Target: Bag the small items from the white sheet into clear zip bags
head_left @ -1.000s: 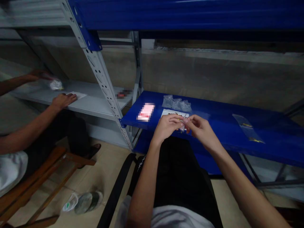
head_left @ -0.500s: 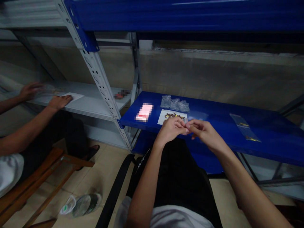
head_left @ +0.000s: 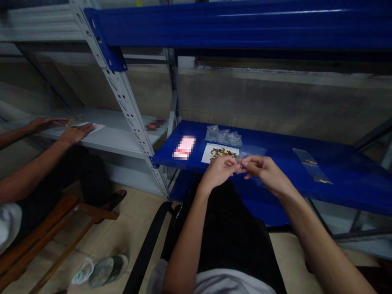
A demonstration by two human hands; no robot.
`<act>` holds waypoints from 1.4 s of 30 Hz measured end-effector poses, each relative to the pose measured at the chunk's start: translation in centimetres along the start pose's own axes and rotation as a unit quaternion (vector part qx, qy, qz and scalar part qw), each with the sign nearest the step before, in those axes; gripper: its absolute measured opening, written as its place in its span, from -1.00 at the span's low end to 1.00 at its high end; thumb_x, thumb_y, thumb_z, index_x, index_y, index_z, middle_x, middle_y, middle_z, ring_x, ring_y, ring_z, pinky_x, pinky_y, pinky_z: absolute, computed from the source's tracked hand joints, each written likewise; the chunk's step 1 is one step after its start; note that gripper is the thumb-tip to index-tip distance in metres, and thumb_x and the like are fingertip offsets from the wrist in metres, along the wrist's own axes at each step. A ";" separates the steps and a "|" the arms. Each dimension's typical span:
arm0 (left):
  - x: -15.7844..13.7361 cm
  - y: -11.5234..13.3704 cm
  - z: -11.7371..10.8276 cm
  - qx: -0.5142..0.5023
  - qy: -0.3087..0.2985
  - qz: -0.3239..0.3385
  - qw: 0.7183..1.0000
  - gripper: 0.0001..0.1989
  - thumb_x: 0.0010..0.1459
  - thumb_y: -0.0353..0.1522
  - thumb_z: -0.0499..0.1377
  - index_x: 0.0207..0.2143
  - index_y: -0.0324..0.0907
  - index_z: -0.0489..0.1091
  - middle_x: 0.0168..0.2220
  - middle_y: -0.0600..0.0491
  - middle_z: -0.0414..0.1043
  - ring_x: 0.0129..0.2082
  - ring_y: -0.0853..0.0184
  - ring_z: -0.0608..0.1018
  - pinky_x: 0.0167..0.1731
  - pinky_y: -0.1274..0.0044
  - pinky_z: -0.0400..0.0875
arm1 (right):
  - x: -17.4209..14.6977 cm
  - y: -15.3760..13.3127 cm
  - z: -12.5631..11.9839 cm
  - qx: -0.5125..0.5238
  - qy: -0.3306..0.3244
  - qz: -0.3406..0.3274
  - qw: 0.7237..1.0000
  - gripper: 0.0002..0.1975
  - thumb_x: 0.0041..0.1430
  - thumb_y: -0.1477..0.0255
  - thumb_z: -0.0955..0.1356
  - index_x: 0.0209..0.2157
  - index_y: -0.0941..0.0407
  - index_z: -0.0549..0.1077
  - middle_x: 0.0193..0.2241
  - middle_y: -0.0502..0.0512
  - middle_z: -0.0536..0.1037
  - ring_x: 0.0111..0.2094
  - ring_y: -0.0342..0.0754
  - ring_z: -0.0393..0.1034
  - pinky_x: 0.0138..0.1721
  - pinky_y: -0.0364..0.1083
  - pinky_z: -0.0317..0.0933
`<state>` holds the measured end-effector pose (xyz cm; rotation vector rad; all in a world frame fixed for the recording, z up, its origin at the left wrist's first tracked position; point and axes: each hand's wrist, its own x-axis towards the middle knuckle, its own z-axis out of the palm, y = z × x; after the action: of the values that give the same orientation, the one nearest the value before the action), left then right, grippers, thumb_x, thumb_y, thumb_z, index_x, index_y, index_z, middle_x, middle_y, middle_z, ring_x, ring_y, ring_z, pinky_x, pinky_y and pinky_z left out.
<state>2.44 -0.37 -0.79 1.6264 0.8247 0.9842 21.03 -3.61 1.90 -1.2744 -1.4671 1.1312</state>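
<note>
Sitting with your dark trousers (head_left: 231, 228) at the lower centre of the frame, you have your left hand (head_left: 218, 171) and right hand (head_left: 261, 168) nearly meeting just right of centre. Both have bent fingers, their tips pinching a small clear bag (head_left: 240, 159) by the front edge of the blue shelf (head_left: 269, 148). If either pinch loosened, the thin, slick film could slide out and drop towards your lap; pulling unevenly might also crease or stretch its mouth. Your fingers hide most of that bag, so you can't be sure from this view which way it points or how its long axis runs, nor whether anything is inside.

Just beyond your left fingers, loose brown and yellow pieces (head_left: 223, 152) are heaped on a white sheet (head_left: 206, 155). A knuckle or wrist brushing the sheet's near edge could scatter them, since no rim holds them in. Farther back, near the centre, several clear bags (head_left: 223, 136) overlap in a row running left to right; catching one could shift its neighbours. Towards the right of the frame, a clear packet strip (head_left: 312, 166) with yellow contents lies flat, its long axis slanting from upper left to lower right.
</note>
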 end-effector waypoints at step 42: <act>-0.5 1.1 1.8 0.258 0.134 0.150 0.945 -0.80 0.23 -0.58 0.14 -0.31 -0.17 0.50 -0.14 -0.06 0.38 -0.08 0.24 0.52 0.00 0.44 0.46 | -1.0 -0.8 1.7 -0.415 0.085 -0.142 0.895 -0.79 0.32 0.36 0.25 -0.40 0.05 0.39 -0.55 0.05 0.52 -0.53 -0.04 0.37 -0.41 -0.09 0.02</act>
<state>3.91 -1.81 -0.06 2.1407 1.1069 1.2989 19.37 -4.86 2.24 -1.5780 -2.0048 0.1525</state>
